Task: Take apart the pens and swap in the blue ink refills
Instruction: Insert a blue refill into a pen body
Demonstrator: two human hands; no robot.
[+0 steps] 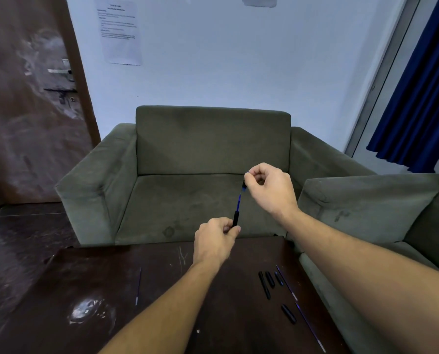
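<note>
My left hand [214, 240] grips the black pen barrel [235, 218], held up above the table's far edge. A blue ink refill [239, 200] sticks out of the barrel's top, slanting up to the right. My right hand [269, 186] pinches the refill's upper end, where a short black piece [244, 184] sits on it. On the dark table [98, 282], several black pen parts [269, 281] lie at the right with two thin refills [287, 283] [310, 327] beside them. Another thin refill [138, 286] lies alone at the left.
A green armchair [208, 159] stands right behind the table, and a second green seat [382, 208] is at the right. A brown door [29, 98] is at the left, a blue curtain [423, 93] at the right. A glare patch [90, 310] shows on the table's left front.
</note>
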